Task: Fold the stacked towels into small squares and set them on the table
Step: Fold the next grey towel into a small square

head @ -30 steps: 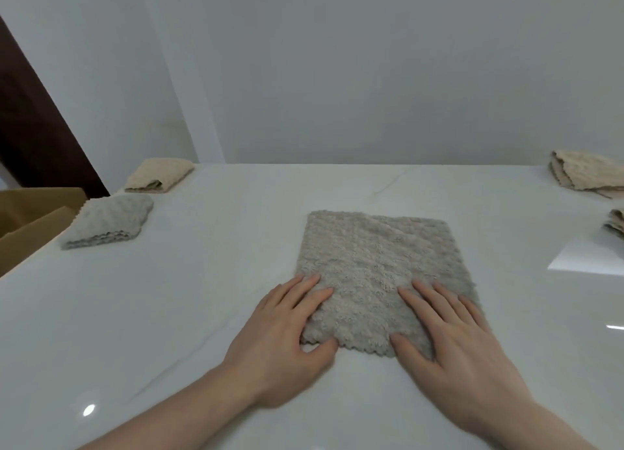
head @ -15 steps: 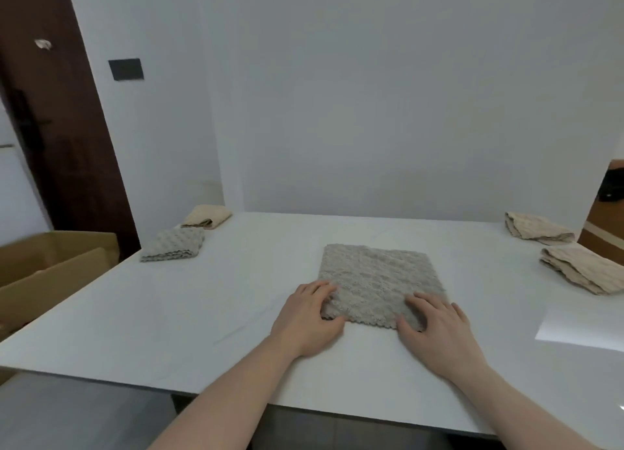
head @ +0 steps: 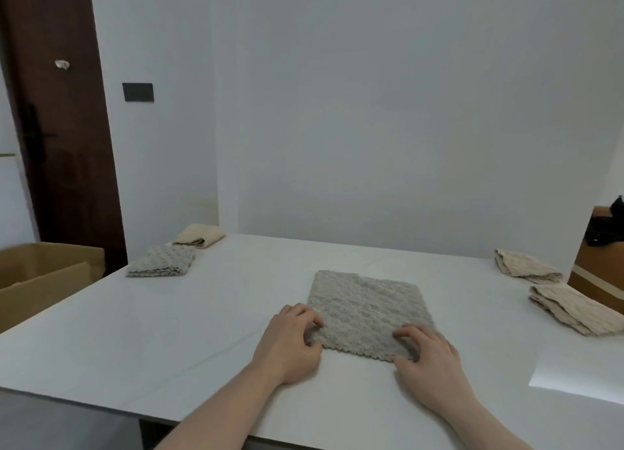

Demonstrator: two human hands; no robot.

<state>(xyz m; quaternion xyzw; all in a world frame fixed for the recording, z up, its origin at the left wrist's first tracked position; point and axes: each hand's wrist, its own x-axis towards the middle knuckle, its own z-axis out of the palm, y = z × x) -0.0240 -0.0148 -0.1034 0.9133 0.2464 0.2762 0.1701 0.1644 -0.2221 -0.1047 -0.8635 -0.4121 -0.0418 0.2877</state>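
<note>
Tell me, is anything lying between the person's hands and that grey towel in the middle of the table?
No, nothing visible. The left hand and right hand are already on the grey towel, fingers curled at its two near corners. The other towels lie off at the table's far left and right edges, well apart.
</note>
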